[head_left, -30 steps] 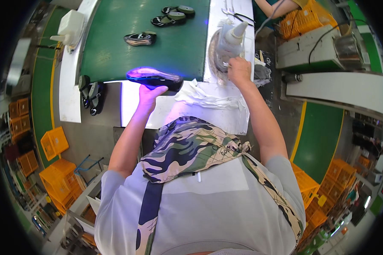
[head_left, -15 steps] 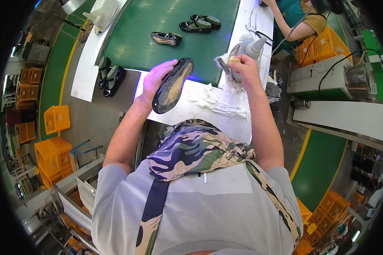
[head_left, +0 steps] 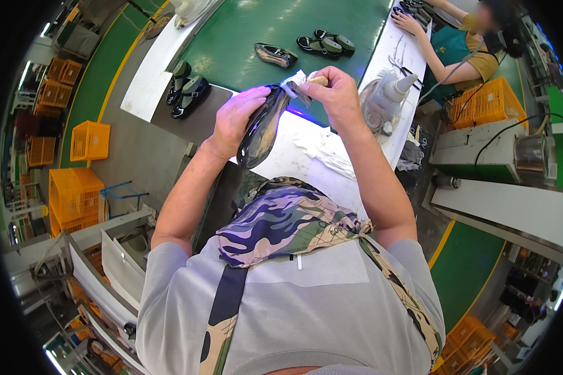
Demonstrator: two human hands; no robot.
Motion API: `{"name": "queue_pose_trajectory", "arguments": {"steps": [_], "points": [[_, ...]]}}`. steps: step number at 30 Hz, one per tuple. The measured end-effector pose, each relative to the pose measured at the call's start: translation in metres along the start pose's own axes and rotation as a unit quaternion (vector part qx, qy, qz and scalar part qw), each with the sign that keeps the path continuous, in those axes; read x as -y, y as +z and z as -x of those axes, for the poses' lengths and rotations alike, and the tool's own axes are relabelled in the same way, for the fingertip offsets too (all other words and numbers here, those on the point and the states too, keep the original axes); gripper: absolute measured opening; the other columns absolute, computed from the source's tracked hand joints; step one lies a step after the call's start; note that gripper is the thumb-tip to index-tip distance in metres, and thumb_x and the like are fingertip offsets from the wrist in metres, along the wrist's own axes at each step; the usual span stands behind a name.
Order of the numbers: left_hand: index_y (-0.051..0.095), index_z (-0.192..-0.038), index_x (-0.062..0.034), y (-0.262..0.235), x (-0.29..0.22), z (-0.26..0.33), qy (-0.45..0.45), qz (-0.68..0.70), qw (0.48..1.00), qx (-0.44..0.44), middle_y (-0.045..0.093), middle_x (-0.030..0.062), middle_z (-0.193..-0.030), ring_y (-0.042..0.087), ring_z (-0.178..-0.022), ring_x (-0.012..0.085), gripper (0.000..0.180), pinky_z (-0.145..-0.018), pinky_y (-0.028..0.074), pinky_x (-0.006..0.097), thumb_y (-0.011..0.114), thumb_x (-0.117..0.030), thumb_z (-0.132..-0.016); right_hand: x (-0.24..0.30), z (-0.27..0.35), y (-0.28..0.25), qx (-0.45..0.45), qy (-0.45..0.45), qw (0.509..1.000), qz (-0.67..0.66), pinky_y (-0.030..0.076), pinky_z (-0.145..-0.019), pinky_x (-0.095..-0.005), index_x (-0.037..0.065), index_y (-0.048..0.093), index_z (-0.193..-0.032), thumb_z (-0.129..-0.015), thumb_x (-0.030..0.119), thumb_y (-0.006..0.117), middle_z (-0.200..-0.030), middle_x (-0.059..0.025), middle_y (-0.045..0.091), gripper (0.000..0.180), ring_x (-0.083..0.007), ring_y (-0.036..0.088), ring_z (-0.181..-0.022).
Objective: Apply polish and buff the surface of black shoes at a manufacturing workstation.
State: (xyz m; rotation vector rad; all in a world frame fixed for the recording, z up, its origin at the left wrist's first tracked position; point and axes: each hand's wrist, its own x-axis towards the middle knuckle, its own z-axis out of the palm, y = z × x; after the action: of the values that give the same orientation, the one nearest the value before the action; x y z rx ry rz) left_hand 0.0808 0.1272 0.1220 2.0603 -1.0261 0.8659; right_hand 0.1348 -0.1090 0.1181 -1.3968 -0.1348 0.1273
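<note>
Shoe (head_left: 259, 131) between left hand (head_left: 238, 119), right hand (head_left: 338, 94)

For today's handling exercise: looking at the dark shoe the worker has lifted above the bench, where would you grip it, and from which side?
Grip the dark shoe around its middle, coming from the person's left, as the left hand does. It is long and narrow and stands nearly on end, so fingers can probably wrap its waist. That leaves the upper end free, where the right hand presses a cloth.

3 shoes (head_left: 313, 47) lie on the belt (head_left: 263, 28) beyond the hands, 2 more shoes (head_left: 186, 87) left, a bottle (head_left: 391, 94) right.
</note>
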Motion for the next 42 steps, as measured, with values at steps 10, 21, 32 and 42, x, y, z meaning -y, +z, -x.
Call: {"name": "queue_pose_trajectory", "arguments": {"steps": [10, 21, 32, 42], "points": [[0.057, -0.119, 0.0004, -0.014, 0.001, 0.003, -0.087, -0.079, 0.992, 0.036, 0.067, 0.0213, -0.112, 0.068, -0.098, 0.0364, 0.053, -0.084, 0.056, 0.041, 0.079, -0.01, -0.072, 0.014, 0.0, 0.029, 0.081, 0.026, 0.995, -0.056, 0.046, -0.072, -0.0256, 0.004, 0.062, -0.087, -0.076, 0.002, 0.078, -0.084, -0.0019, 0.063, 0.019, -0.0102, 0.057, -0.075], [0.062, -0.109, -0.0039, -0.036, 0.011, -0.008, -0.308, -0.015, 0.917, 0.253, 0.069, 0.0176, -0.093, 0.068, -0.084, 0.0355, 0.056, -0.074, 0.055, 0.041, 0.083, -0.019, -0.059, 0.035, -0.032, 0.034, 0.119, -0.04, 0.992, 0.017, 0.046, -0.072, -0.026, 0.003, 0.062, -0.087, -0.076, 0.002, 0.076, -0.087, -0.0033, 0.063, 0.018, -0.0103, 0.056, -0.078], [0.063, -0.107, 0.002, -0.055, 0.029, -0.003, -0.452, 0.287, 0.771, 0.346, 0.069, 0.0081, -0.091, 0.063, -0.083, 0.0169, 0.057, -0.079, 0.051, 0.032, 0.085, -0.02, -0.059, 0.027, -0.049, 0.038, 0.128, -0.046, 0.991, 0.004, 0.048, -0.077, -0.0277, 0.002, 0.062, -0.088, -0.077, 0.003, 0.076, -0.093, -0.0059, 0.064, 0.018, -0.0122, 0.059, -0.083], [0.062, -0.113, 0.0051, -0.053, 0.035, 0.021, -0.534, 0.456, 0.674, 0.228, 0.068, 0.0076, -0.098, 0.063, -0.09, 0.0166, 0.053, -0.086, 0.049, 0.03, 0.075, -0.021, -0.07, 0.003, -0.043, 0.046, 0.178, -0.063, 0.982, 0.009, 0.051, -0.069, -0.0275, 0.001, 0.061, -0.085, -0.078, -0.002, 0.075, -0.084, -0.0043, 0.061, 0.017, -0.0122, 0.059, -0.076]]}}
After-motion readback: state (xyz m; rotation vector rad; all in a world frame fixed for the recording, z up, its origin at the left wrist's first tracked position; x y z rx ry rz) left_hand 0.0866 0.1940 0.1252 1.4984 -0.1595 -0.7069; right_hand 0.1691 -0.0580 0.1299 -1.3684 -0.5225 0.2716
